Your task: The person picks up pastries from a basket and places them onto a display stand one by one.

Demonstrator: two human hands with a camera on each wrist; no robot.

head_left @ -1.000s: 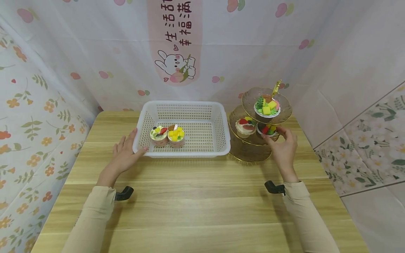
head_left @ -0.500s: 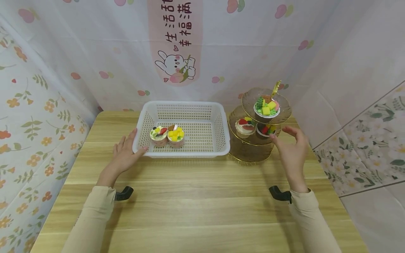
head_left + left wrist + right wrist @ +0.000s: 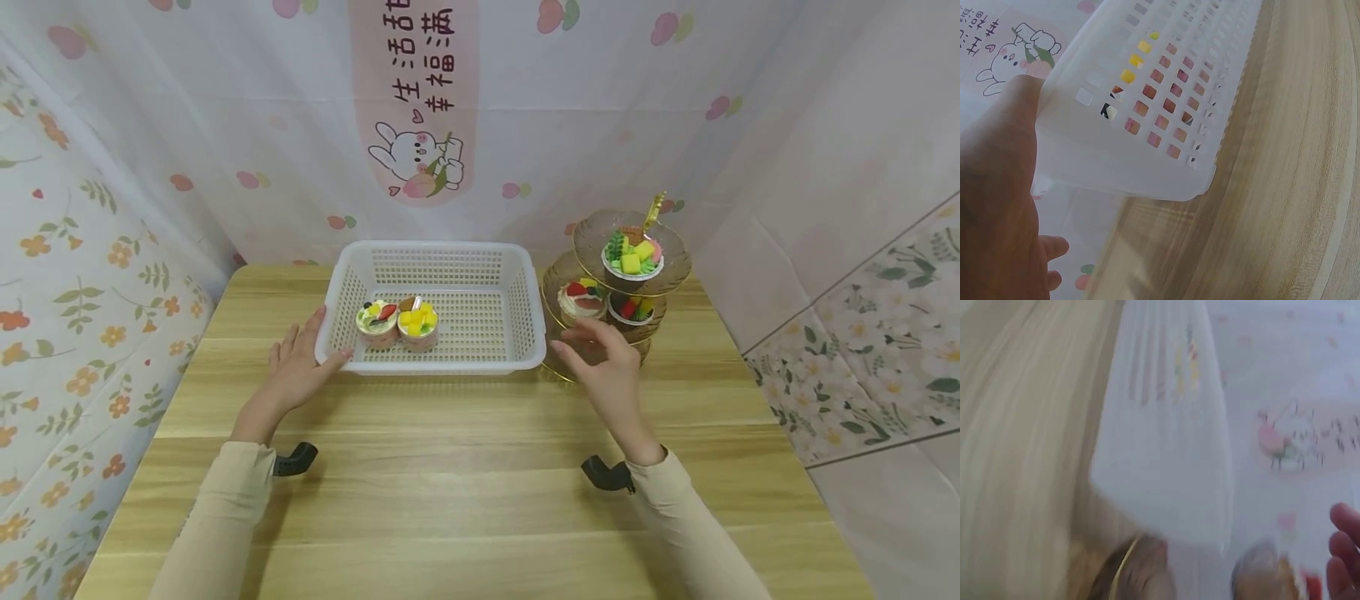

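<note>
My left hand (image 3: 296,367) rests on the left end of the white plastic basket (image 3: 480,367), fingers along its outer side and thumb at the front rim. In the left wrist view the hand (image 3: 997,187) touches the basket's end wall (image 3: 1116,169). Inside stand two toy dessert cups, one with mixed fruit (image 3: 377,323) and one with yellow cubes (image 3: 417,323). My right hand (image 3: 611,375) holds nothing, fingers relaxed, in front of the gold-rimmed tiered stand (image 3: 675,250). On the stand are a green-topped cupcake (image 3: 632,257), a cream cupcake (image 3: 581,302) and a red-and-yellow-topped cupcake (image 3: 632,308).
All of this is on a wooden table (image 3: 465,483) against a printed curtain (image 3: 285,192). The stand is close to the basket's right end, and its lowest tier is partly hidden by my right hand. Flowered cloth (image 3: 885,358) hangs at the right.
My right hand has let go of the red-and-yellow-topped cupcake on the middle tier, drawn back to the right, then swung left across the stand's front. The left hand stays put.
</note>
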